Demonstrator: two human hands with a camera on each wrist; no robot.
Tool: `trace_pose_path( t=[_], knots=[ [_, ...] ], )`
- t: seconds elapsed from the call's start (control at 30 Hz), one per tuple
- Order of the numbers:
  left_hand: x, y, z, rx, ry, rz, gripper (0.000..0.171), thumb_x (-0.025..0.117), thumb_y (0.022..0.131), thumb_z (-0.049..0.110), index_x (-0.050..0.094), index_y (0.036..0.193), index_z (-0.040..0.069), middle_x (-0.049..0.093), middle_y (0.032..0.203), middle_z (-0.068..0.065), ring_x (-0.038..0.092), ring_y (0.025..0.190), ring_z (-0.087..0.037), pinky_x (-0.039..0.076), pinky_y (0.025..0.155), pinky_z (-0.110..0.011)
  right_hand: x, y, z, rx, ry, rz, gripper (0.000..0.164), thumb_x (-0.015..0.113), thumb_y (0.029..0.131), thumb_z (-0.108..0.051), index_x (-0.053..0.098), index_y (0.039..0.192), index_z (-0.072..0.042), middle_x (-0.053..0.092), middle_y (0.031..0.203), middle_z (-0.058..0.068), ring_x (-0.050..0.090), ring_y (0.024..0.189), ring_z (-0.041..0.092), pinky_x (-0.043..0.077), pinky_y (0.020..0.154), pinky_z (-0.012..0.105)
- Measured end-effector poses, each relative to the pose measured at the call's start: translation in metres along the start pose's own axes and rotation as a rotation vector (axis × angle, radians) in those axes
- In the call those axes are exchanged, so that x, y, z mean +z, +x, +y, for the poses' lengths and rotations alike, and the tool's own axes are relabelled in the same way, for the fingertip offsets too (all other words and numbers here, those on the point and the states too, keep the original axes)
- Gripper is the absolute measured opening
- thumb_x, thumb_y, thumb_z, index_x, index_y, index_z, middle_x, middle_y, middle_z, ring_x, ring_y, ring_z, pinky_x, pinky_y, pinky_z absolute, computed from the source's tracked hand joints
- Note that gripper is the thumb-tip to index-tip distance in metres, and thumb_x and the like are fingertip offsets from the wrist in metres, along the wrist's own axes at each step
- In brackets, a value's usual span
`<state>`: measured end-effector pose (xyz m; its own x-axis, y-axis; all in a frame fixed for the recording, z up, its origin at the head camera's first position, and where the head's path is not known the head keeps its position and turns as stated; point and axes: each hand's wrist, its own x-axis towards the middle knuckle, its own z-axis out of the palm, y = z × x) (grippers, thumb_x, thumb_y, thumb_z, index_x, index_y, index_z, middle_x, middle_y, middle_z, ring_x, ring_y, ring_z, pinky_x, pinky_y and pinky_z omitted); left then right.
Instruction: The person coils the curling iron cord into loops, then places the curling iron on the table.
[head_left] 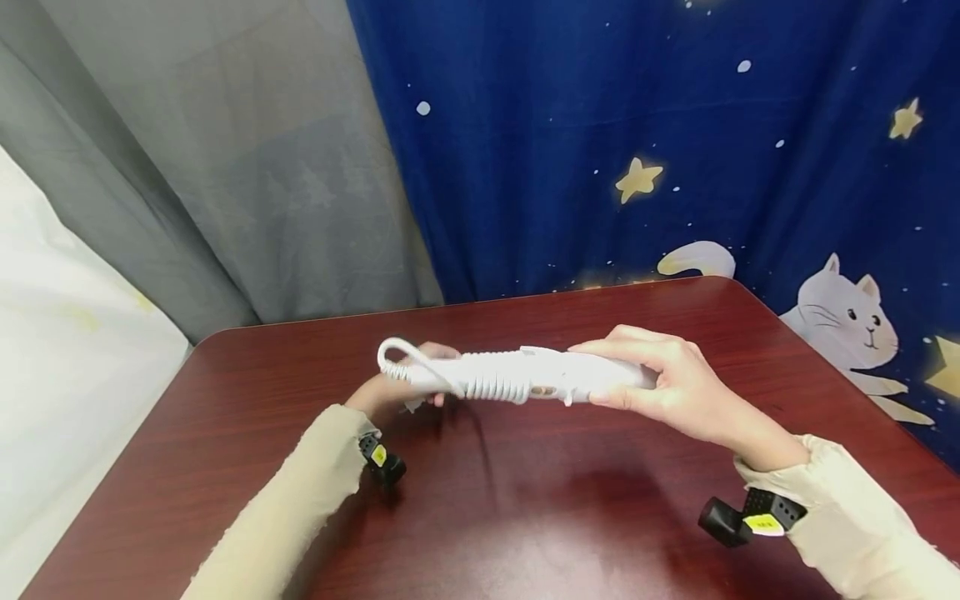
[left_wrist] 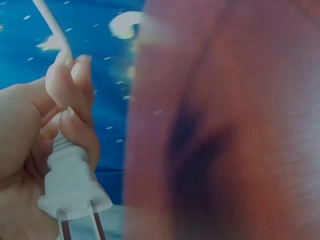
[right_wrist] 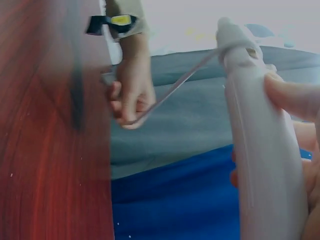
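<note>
A long white appliance (head_left: 570,379) with its white cord wound in tight coils (head_left: 495,382) round its middle is held level above the dark red table (head_left: 525,500). My right hand (head_left: 667,385) grips the appliance's right end (right_wrist: 260,150), fingers over the top and thumb below. My left hand (head_left: 401,387) is at the left end, where a loop of cord (head_left: 393,354) sticks up. In the left wrist view the left hand's fingers (left_wrist: 70,95) curl round the white two-pin plug (left_wrist: 70,185) and its cord (left_wrist: 50,22). The cord (right_wrist: 175,85) runs taut from the appliance to the left hand (right_wrist: 132,95).
A blue curtain (head_left: 675,150) with stars and a white cat hangs behind the table, a grey curtain (head_left: 225,167) to its left. White fabric (head_left: 67,350) lies at the far left. Black wrist cameras (head_left: 382,460) (head_left: 738,517) sit under both beige sleeves.
</note>
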<state>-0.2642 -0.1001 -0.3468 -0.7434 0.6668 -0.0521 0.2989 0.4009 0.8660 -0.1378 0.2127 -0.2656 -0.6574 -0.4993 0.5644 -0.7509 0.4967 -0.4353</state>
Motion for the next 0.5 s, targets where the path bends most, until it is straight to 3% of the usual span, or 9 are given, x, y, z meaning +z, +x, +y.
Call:
trace_pose_path(
  t=[0.13,0.3,0.5],
  knots=[
    [-0.015,0.005,0.013,0.125,0.121,0.080,0.018,0.053,0.093,0.011,0.060,0.087,-0.004,0.054,0.064,-0.005,0.050,0.046,-0.008,0.044,0.044,-0.024,-0.001,-0.002,0.000,-0.059,-0.058,-0.126,0.041,0.075,0.076,-0.027,0.063,0.115,-0.029,0.056,0.092,-0.020,0.050,0.076,-0.001,0.039,0.057,0.017],
    [-0.026,0.000,0.033,0.149,0.168,0.087,0.016,0.052,0.094,0.014,0.057,0.087,0.000,0.051,0.064,-0.008,0.050,0.041,-0.017,0.045,0.042,-0.034,0.005,-0.003,0.002,-0.122,-0.181,-0.260,0.036,0.070,0.078,-0.040,0.064,0.113,-0.032,0.052,0.085,-0.022,0.046,0.068,-0.004,0.034,0.052,0.016],
    [-0.027,-0.010,0.063,0.198,0.164,0.066,0.014,0.053,0.094,0.012,0.058,0.087,0.001,0.050,0.064,-0.006,0.050,0.041,-0.019,0.045,0.043,-0.036,0.014,-0.006,0.006,-0.085,-0.381,-0.351,0.037,0.071,0.075,-0.045,0.065,0.110,-0.034,0.047,0.080,-0.019,0.043,0.063,-0.001,0.034,0.050,0.019]
  ],
)
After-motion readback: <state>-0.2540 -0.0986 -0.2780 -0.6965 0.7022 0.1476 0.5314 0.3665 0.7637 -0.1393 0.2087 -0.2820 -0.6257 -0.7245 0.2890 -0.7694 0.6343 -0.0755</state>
